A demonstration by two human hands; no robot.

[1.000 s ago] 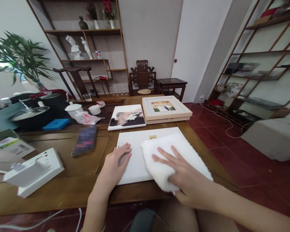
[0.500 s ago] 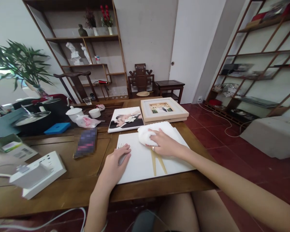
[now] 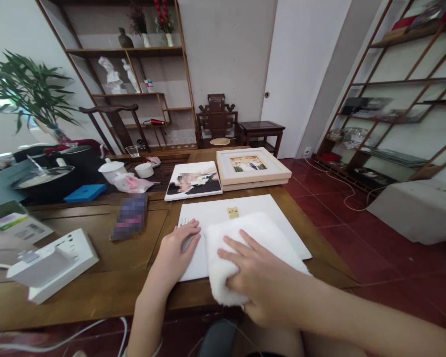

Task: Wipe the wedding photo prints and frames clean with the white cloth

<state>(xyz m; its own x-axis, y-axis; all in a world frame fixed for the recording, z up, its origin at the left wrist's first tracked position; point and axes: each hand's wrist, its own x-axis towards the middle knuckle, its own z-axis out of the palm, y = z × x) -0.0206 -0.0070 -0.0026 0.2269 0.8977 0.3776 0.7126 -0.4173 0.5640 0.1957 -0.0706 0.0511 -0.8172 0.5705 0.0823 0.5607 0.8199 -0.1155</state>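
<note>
Two hands on white board (image 3: 245,210), right hand (image 3: 260,277) pressing towel (image 3: 245,238), left hand (image 3: 178,243) beside

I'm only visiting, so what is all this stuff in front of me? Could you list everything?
cloth: one, white, fluffy, on the board under the right hand
board: one, white, flat at the table's near edge
photo print: one, dark and white, beyond the board
framed picture: one, pale wood frame, right of the print
power strip: one, white, table's left
box: one, blue, table's left rear
lidded cup: one, white, behind the box
table: one, brown wood
plant: one, green, far left
back shelf unit: one, dark wood
side shelf unit: one, dark wood, right wall
carved chair: one, dark, back wall
left hand: flat on the board's left edge
right hand: fingers spread on the cloth
</note>
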